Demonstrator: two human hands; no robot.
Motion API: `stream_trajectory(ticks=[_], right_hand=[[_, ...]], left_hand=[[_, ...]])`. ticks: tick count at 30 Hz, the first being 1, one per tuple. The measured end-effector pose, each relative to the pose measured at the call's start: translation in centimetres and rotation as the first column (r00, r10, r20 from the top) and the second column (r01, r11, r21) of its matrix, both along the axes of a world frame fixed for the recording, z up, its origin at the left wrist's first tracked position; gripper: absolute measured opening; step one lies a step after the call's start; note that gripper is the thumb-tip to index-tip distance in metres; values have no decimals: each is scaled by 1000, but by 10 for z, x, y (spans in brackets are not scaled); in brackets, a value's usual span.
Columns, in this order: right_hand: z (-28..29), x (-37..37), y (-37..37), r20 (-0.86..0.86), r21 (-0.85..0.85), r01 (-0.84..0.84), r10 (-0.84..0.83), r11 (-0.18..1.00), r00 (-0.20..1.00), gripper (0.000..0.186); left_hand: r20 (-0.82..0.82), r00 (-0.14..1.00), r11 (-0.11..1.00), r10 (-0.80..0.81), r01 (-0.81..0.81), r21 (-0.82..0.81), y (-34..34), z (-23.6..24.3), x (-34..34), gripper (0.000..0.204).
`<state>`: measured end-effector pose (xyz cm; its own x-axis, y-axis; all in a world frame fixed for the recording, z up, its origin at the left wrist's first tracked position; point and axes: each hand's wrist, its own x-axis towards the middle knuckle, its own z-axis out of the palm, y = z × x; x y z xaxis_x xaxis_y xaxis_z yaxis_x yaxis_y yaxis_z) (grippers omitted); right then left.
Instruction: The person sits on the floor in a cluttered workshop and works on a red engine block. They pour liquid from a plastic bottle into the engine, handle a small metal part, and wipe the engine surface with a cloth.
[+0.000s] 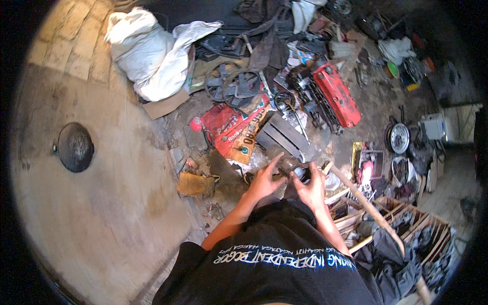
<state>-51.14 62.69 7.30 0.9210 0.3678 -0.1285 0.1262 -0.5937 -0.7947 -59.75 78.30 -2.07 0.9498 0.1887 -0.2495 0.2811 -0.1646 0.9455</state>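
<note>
Nearest, a black cloth T-shirt with pale lettering [305,282] covers the wearer's torso. Just beyond it, both bare hands are raised together at a dark, rounded metal part [288,163], which is located between them, ahead of the shirt's front. The left hand [264,183] has thumb and forefinger wide apart at the part's left side; whether they grip it cannot be told. The right hand [311,187] has thumb and fingers closed about the part's right-hand end, where a dark ring-like edge shows.

To the right, a long, pale wooden pole [367,204] slants across a slatted wooden crate [399,208]. To the left, a worn, yellow-brown block [195,184] lies on the ground.

Beyond the hands is a grey, rectangular, box-like piece with a slot [281,134], near a crumpled red-and-orange printed sheet [226,129]. Farther out lie a scuffed red, elongated cover [336,95] and a silver, round wheel rim [399,138]. At the far left, a bulging white woven sack [140,51] rests.
</note>
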Motion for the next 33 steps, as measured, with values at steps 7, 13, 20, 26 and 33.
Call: stream_trajectory(ticks=[7,13,20,26,33], right_hand=[[-5,1,-28,-18,87,148,-147,985,989,33],[-23,51,-56,292,-9,89,-82,996,953,34],[-56,92,-106,110,15,234,-234,972,966,50],[-50,111,-110,5,-123,446,-449,886,893,45],[-91,140,-41,38,-107,711,-712,695,701,29]], left_hand=[[102,994,992,-47,34,125,-10,-1,34,70],[125,992,969,-16,-15,248,-18,-25,73,66],[74,996,998,-54,53,21,-18,-54,118,65],[-83,982,982,-169,175,70,46,-78,170,61],[-147,891,870,-430,452,195,139,-98,261,61]])
